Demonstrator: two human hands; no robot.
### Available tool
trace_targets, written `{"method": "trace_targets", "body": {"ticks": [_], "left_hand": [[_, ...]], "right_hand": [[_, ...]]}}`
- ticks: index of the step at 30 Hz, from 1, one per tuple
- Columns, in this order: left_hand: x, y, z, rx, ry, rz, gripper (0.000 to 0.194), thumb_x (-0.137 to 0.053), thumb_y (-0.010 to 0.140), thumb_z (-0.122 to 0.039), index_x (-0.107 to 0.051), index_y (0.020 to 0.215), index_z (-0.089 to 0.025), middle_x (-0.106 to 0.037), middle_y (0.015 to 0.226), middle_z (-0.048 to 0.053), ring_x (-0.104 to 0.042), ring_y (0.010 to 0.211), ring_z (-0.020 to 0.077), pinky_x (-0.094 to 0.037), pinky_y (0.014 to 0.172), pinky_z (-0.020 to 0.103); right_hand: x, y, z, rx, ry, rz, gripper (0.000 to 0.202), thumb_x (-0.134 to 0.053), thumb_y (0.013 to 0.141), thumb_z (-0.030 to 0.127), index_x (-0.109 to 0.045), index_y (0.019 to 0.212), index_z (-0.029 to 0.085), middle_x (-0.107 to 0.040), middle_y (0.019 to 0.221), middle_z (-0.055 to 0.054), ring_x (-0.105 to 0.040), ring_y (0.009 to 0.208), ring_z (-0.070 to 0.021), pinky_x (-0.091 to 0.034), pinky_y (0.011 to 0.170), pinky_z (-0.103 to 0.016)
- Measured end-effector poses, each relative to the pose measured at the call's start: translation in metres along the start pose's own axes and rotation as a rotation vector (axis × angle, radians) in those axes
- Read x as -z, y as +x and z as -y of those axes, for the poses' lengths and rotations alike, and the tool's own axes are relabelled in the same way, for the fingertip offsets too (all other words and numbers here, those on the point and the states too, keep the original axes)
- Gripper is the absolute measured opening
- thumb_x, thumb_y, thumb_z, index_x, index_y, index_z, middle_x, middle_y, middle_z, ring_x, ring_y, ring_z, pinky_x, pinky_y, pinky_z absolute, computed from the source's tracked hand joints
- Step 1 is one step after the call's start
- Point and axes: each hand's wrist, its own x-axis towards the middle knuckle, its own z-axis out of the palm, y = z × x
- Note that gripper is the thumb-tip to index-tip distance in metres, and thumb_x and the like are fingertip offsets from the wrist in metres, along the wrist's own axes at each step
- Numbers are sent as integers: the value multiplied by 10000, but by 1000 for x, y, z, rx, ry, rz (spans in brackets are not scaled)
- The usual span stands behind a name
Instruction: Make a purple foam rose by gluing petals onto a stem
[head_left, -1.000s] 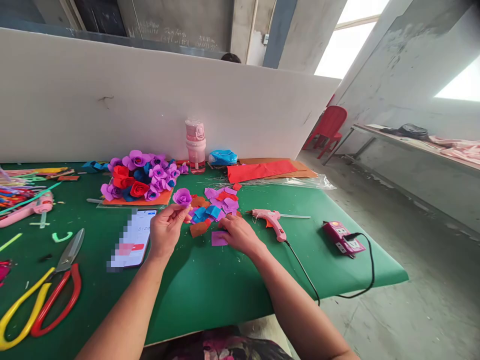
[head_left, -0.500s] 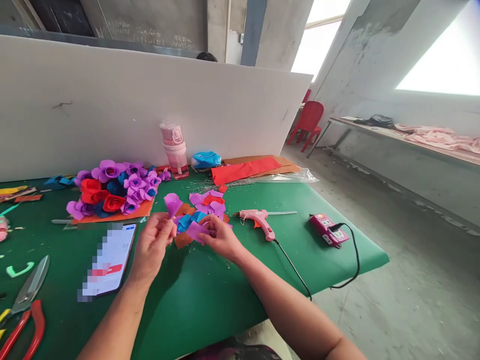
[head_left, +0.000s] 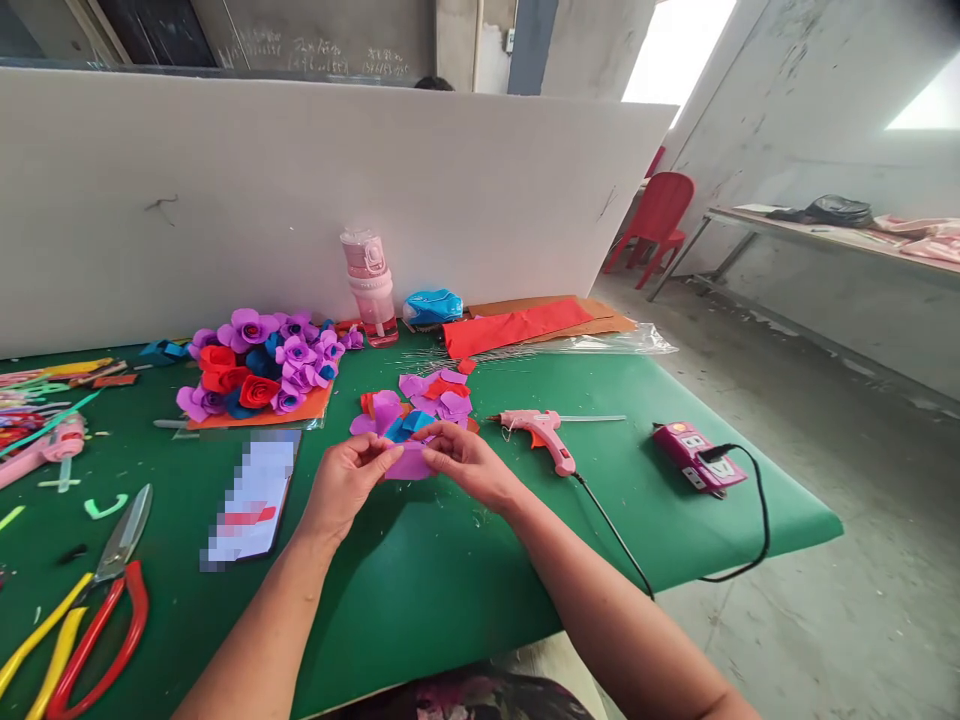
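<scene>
Between my two hands a purple petal-like piece (head_left: 407, 464) is stretched out flat over the green table. My left hand (head_left: 346, 485) pinches its left edge with thumb and forefinger. Its right edge is in the pinch of my right hand (head_left: 474, 465). Just beyond my fingers lies a pile of loose purple petals (head_left: 453, 405), with red and brown pieces among them and blue pieces (head_left: 409, 427) at the near side. To the right of the pile a pink glue gun (head_left: 544, 432) rests on its side, a clear glue stick in its back.
Paper flowers (head_left: 259, 365) are heaped at the back left. A phone (head_left: 251, 500), red-and-yellow-handled shears (head_left: 120, 560) and a second pink glue gun (head_left: 56, 445) lie left. A pink bottle (head_left: 371, 290), red sheet (head_left: 517, 328) and white board (head_left: 262, 190) stand behind; a corded magenta box (head_left: 697, 457) sits right.
My hands have come together on one purple piece; before, each held a separate one. The curled piece is no longer upright in my left hand. The view has shifted left.
</scene>
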Motion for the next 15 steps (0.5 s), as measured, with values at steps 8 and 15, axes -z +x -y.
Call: {"method": "trace_targets", "body": {"ticks": [8, 15], "left_hand": [[1, 2, 1, -80, -38, -102, 211, -782, 588, -345, -673, 597, -164, -551, 549, -12, -378, 440, 65, -296, 387, 188], [23, 14, 7, -167, -166, -312, 184, -773, 603, -285, -655, 663, -158, -478, 520, -55, -339, 409, 35, -234, 380, 184]], "right_hand": [[-3, 6, -14, -152, -21, -30, 395, -719, 649, 525, -602, 704, 152, -616, 618, 10, -513, 506, -81, -425, 521, -213], [8, 2, -7, -64, -282, -129, 202, -629, 741, 346, -650, 683, 153, -639, 597, -5, -530, 494, -103, -405, 504, -220]]}}
